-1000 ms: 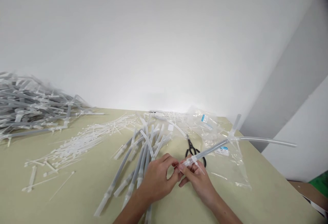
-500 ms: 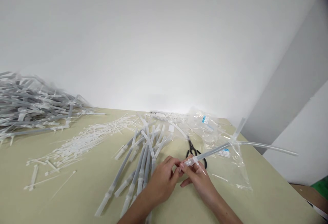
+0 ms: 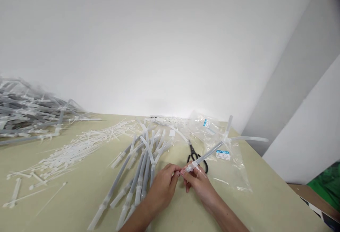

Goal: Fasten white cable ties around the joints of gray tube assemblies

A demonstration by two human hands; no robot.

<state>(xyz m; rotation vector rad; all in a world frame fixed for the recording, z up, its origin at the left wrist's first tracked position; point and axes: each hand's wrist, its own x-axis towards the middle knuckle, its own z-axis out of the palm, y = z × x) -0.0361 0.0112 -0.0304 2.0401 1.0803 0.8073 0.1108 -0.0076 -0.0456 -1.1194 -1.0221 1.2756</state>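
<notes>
My right hand (image 3: pixel 198 182) is closed on the near end of a translucent grey tube assembly (image 3: pixel 211 151), which slants up to the right and splits into two clear branches. Beside it, my left hand (image 3: pixel 164 184) has its thumb and fingertips pinched together at the tube's near tip; what they hold is too small to make out. Black-handled scissors (image 3: pixel 194 153) lie just beyond the right hand, partly behind the tube. Several similar branched tubes (image 3: pixel 139 179) lie to the left of my left hand, some partly hidden behind it and the forearm.
White cable ties (image 3: pixel 77 150) are spread over the left of the green table (image 3: pixel 268 196). A large heap of tube assemblies (image 3: pixel 29 109) stands at the far left. Clear plastic bags (image 3: pixel 231 171) with labels lie behind and right of the scissors, and small white parts (image 3: pixel 172 121) near the wall.
The view has shifted slightly right. The held tube's branched end has swung nearer and its long branch looks shorter. Both hands remain together at the tube's near end.
</notes>
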